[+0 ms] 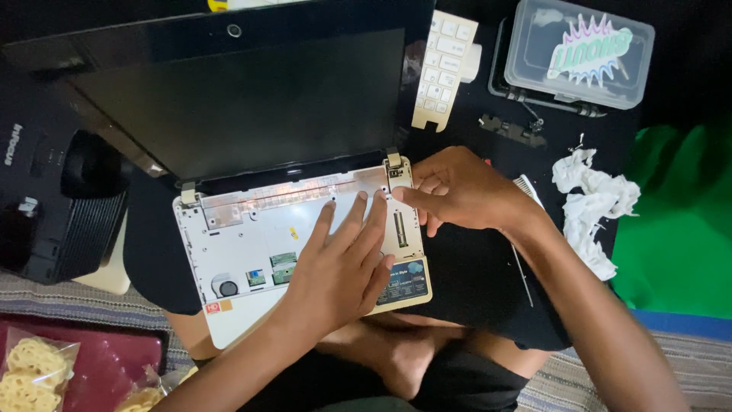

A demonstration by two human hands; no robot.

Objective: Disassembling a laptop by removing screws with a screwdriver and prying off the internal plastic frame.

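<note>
The laptop (252,252) has a white base, cream edge and black screen. Beside it lie a cream keypad strip (444,65), crumpled white tissue (591,206), green cloth (679,229) and yellow snacks (30,374) on a maroon tray (114,366).

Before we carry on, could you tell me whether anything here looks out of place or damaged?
Yes: the laptop has no keyboard, so its white inner frame is bare under both hands. A loose keyboard piece lies beside the screen, and crumpled tissue sits to the right.

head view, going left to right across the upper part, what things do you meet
black projector → open laptop's dark screen → detached cream keyboard piece → clear plastic box → crumpled white tissue → green cloth
</note>
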